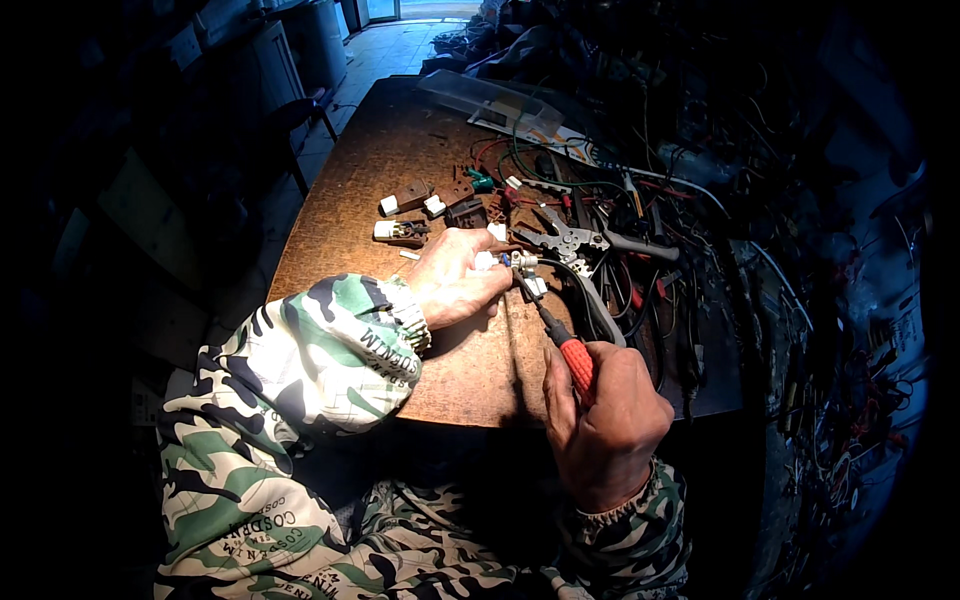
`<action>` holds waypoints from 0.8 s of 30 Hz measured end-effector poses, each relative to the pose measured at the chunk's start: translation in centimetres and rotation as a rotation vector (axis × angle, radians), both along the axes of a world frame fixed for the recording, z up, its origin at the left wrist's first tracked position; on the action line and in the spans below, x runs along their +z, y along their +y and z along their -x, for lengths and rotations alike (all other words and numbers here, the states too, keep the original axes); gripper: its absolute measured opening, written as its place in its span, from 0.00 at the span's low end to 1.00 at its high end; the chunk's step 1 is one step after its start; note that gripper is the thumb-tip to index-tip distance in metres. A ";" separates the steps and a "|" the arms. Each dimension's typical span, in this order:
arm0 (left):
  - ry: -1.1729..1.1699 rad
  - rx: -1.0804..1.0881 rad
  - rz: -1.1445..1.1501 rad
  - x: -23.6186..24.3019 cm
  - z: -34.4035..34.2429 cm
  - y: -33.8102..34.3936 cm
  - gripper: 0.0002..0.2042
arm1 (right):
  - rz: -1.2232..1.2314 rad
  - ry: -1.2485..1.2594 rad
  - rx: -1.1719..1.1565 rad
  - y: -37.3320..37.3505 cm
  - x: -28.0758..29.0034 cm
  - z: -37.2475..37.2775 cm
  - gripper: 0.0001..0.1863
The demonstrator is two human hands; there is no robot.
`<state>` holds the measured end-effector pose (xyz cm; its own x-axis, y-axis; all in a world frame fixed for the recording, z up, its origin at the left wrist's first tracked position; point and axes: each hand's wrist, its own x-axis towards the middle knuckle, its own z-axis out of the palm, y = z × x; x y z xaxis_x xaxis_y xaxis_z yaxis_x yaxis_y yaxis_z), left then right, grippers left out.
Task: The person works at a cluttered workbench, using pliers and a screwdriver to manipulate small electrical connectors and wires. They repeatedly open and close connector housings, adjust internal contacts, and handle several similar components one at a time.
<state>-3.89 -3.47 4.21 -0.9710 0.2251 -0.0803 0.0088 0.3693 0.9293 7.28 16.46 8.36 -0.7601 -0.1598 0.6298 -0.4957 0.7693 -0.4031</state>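
Wooden tabletop — red-handled screwdriver in right hand — tip near left hand.

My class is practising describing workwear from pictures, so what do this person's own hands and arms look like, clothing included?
Both the left hand and right hand are bare, without gloves. The left sleeve and right sleeve are long, camouflage-patterned in cream, green and black, with gathered cuffs. Dark lettering is printed on the left one; the right lies in deeper shade.
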 end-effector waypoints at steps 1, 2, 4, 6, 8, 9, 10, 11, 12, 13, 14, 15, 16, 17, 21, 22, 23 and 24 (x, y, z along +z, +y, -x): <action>-0.011 0.000 -0.005 0.0 0.0 0.0 0.18 | -0.002 -0.005 -0.004 0.1 0.0 0.0 0.11; -0.023 -0.001 -0.011 0.0 0.0 0.1 0.18 | -0.004 -0.010 -0.009 0.1 0.0 0.0 0.11; -0.043 0.001 -0.024 0.0 0.1 0.2 0.18 | -0.011 -0.012 -0.023 0.2 0.0 0.0 0.10; -0.061 0.008 -0.041 0.0 0.0 0.1 0.18 | -0.017 -0.018 -0.034 0.3 0.0 0.0 0.10; -0.044 0.001 -0.015 0.2 -0.1 -0.1 0.18 | -0.020 -0.027 -0.038 0.2 0.2 -0.1 0.11; -0.036 -0.005 -0.003 0.3 -0.2 -0.1 0.19 | -0.015 -0.022 -0.040 0.2 0.1 -0.1 0.11; -0.057 -0.001 -0.007 0.5 -0.3 0.0 0.18 | -0.010 -0.017 -0.041 0.2 0.1 0.0 0.11; -0.078 0.003 -0.010 0.9 -0.4 0.1 0.18 | -0.005 -0.012 -0.041 0.2 0.1 0.0 0.11; -0.098 0.007 -0.013 1.1 -0.5 0.1 0.17 | -0.007 -0.017 -0.043 0.2 0.1 0.0 0.11; -0.096 0.007 -0.022 1.1 -0.5 0.1 0.17 | -0.009 -0.021 -0.045 0.2 0.1 0.0 0.11; -0.094 0.007 -0.031 1.0 -0.6 0.0 0.17 | -0.010 -0.026 -0.046 0.2 0.0 0.0 0.11; -0.091 0.002 -0.041 0.9 -0.5 0.1 0.17 | -0.013 -0.025 -0.051 0.3 -0.1 -0.1 0.11; -0.091 -0.001 -0.041 0.9 -0.5 0.2 0.17 | -0.015 -0.023 -0.056 0.3 -0.2 -0.1 0.11; -0.090 -0.004 -0.040 1.0 -0.5 0.3 0.17 | -0.018 -0.022 -0.061 0.3 -0.3 -0.1 0.11; -0.116 -0.006 -0.035 0.7 0.0 0.5 0.17 | 0.068 -0.006 -0.010 0.5 -0.5 0.1 0.12; -0.130 0.010 -0.029 0.9 -0.2 0.2 0.17 | 0.099 0.004 0.008 0.5 0.0 -0.2 0.12; -0.091 0.033 -0.038 1.3 -0.5 -0.1 0.18 | 0.130 0.013 0.026 0.5 0.4 -0.4 0.13; -0.058 0.039 -0.056 1.1 -0.4 0.1 0.19 | 0.163 0.005 0.016 1.1 0.5 -0.6 0.14</action>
